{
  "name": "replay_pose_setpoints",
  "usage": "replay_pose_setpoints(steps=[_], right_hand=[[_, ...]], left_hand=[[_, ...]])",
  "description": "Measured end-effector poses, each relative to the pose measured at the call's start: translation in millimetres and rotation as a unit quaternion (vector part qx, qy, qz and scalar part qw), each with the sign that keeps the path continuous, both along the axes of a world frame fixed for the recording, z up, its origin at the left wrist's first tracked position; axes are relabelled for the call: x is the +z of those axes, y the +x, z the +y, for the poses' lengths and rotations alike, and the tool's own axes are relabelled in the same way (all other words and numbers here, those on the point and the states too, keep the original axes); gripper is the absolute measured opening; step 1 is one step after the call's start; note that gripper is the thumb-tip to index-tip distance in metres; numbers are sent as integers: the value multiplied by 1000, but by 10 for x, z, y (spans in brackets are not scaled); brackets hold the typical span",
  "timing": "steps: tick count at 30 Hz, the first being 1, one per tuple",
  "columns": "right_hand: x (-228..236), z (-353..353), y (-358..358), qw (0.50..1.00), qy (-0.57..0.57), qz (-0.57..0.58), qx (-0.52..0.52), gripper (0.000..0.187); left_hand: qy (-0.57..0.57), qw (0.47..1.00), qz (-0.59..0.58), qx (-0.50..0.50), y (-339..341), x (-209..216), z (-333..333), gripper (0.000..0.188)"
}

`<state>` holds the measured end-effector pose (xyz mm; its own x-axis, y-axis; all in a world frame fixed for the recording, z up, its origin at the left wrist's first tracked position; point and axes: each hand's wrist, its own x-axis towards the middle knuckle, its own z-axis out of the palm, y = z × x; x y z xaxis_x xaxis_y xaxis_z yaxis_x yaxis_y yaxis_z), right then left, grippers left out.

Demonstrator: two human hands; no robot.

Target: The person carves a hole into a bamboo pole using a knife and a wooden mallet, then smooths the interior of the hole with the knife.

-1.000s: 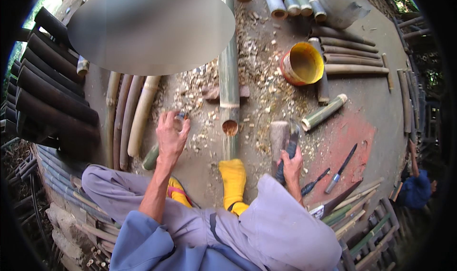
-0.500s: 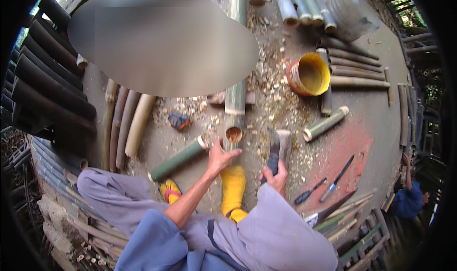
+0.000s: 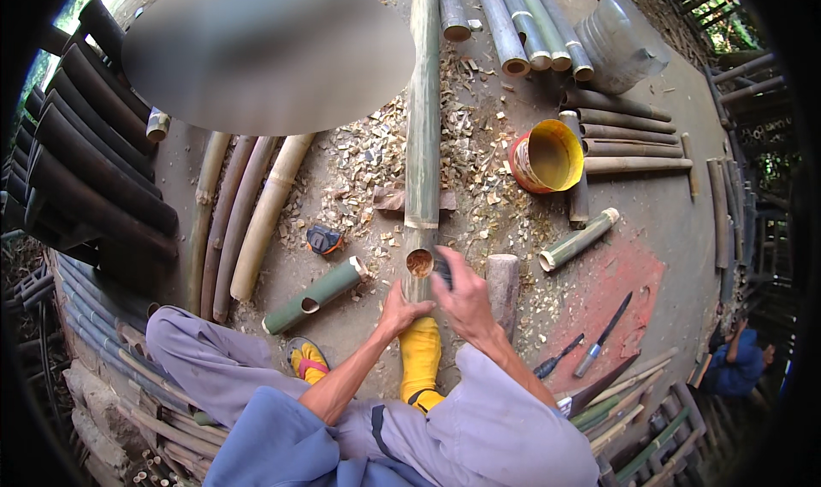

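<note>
A long green bamboo pole [image 3: 423, 145] runs straight away from me, with a round hole cut in its top near the close end. Brown bits lie inside that opening. My left hand [image 3: 400, 309] grips the pole just below the hole, thumb across the top. Close to the hole's right side is my right hand [image 3: 463, 297], fingers curled round a dark tool [image 3: 442, 269]; motion blurs it and its working end cannot be made out. My yellow-covered foot [image 3: 420, 359] is at the pole's near end. A short wooden block [image 3: 502, 286] lies right of my right hand.
Wood chips [image 3: 368, 166] litter the ground. At left lie a holed bamboo piece [image 3: 316, 297] and a tape measure [image 3: 324, 240]. To the right are a yellow-rimmed bucket [image 3: 522, 162], a short bamboo piece [image 3: 580, 240], a knife [image 3: 604, 335] and a dark-handled tool [image 3: 558, 356]. Another person [image 3: 742, 359] is far right.
My right hand has moved left and away from me with the dark tool, from beside the wooden block to the hole. My left hand still holds the pole. The view has shifted slightly.
</note>
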<state>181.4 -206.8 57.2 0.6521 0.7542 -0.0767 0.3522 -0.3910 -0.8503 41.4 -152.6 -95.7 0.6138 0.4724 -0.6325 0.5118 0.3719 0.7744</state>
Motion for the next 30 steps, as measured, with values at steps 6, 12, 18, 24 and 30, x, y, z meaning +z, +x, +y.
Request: replay_pose_setpoints(steps=[6, 12, 18, 24, 30], right_hand=[[59, 732, -42, 957, 160, -132, 204, 44], [-621, 913, 84, 929, 148, -204, 271, 37], [-330, 992, -136, 924, 194, -189, 269, 36], [-226, 503, -9, 977, 121, -142, 103, 28], [-232, -504, 52, 950, 16, 221, -221, 15]], left_hand=[[56, 998, 34, -24, -30, -69, 12, 74], [84, 994, 33, -57, 9, -16, -65, 66], [185, 971, 29, -150, 1, 75, 4, 61], [107, 992, -14, -58, -80, -206, -8, 81], [197, 980, 9, -18, -179, 414, 62, 69]])
